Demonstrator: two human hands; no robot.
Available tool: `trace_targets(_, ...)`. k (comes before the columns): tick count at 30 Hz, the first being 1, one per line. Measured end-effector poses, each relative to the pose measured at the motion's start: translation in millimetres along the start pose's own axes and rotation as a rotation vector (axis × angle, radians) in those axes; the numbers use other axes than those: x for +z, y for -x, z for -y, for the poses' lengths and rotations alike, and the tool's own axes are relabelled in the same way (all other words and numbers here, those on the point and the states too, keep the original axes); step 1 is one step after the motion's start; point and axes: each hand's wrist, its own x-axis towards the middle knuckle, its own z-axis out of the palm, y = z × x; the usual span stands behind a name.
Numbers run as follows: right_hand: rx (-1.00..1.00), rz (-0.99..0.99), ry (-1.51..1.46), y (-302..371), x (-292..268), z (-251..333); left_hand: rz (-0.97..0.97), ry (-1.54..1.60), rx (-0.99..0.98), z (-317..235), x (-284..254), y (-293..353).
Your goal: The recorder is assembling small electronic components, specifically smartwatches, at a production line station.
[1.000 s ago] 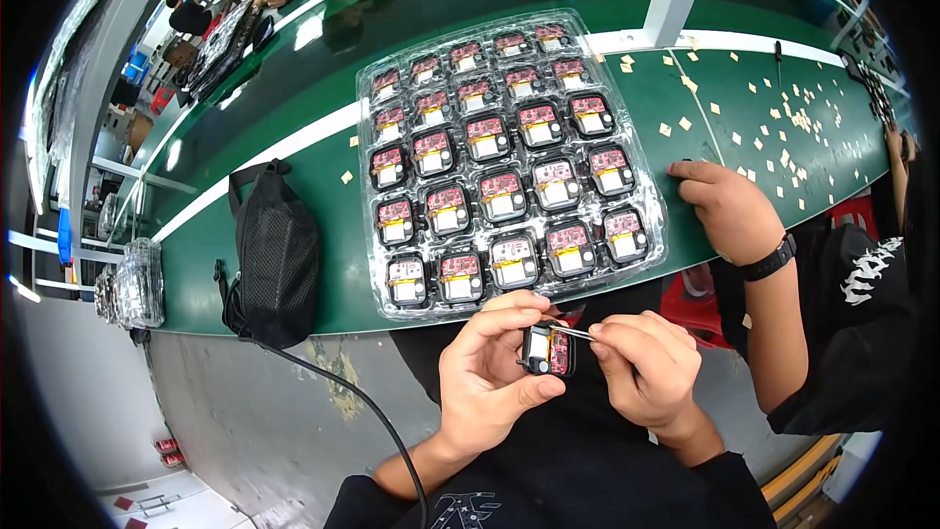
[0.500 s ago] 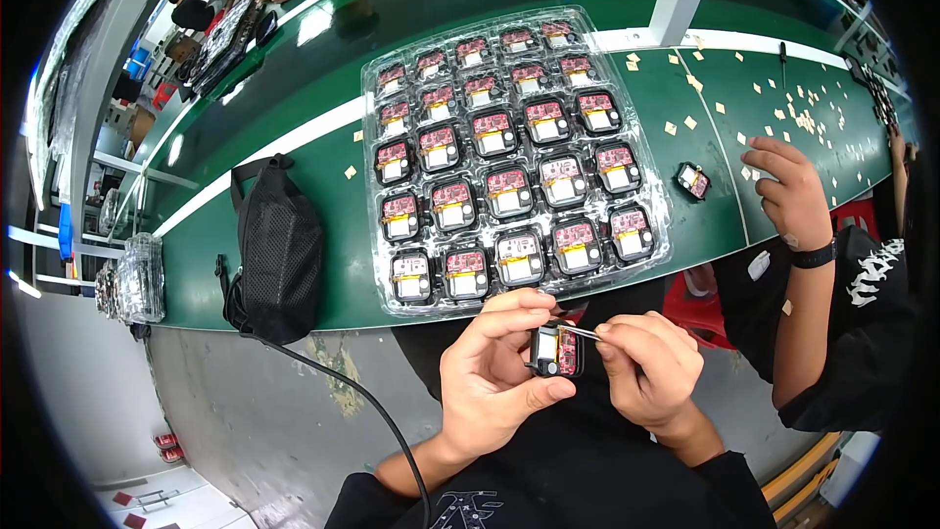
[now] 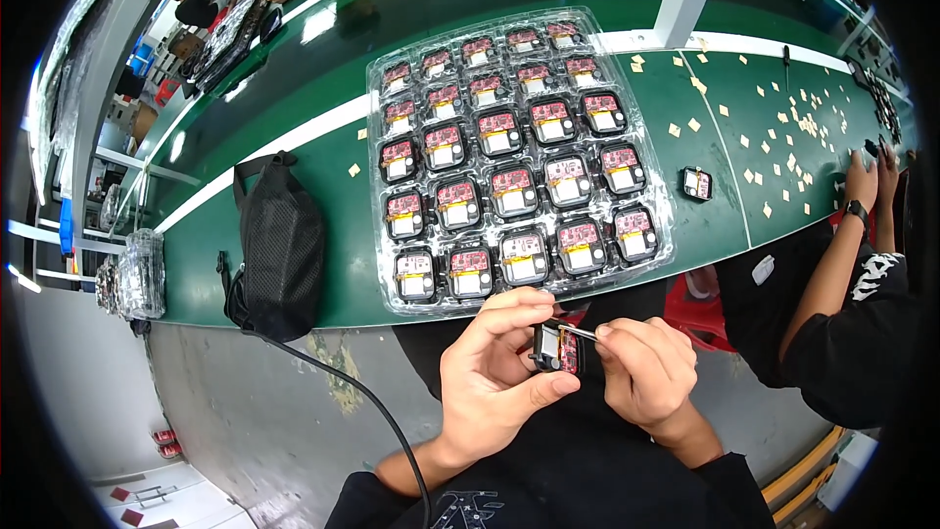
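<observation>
Module (image 3: pixel 558 350), a small black-cased unit with a red circuit board showing, sits in front of the person's chest, just below the near edge of the green bench (image 3: pixel 294 264). The left hand (image 3: pixel 493 374) clamps it, thumb beneath and curled fingers over the top. The right hand (image 3: pixel 641 369) has its fingers pressed together around a thin metal tool (image 3: pixel 576 330), the tip resting on the module's upper edge. Compared with the views of a second and half a second ago, the grip and tool position are practically unchanged, so I judge that fine work on this one unit is continuing. Directly beyond lies a clear plastic tray (image 3: pixel 666 225) filled with similar modules in rows. What has changed is at the right: a co-worker's hand (image 3: pixel 862 181), previously beside the tray, has withdrawn toward the far end of the bench, and a loose module (image 3: pixel 696 183) now lies just beside the tray. Small tan squares (image 3: pixel 774 127) are scattered over that end. A black mesh bag (image 3: pixel 281 245) stands to the left, well apart from the tray.
</observation>
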Motion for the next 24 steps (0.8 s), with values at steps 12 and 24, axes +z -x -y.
trace_targets(12, 0.05, 0.097, -0.069, -11, -7, 0, -0.015, 0.063, 0.051, 8, -6, 4)
trace_targets(24, 0.625, -0.093, 0.457, -21, -16, -99, -0.362, -0.496, 0.43, -47, -59, -64)
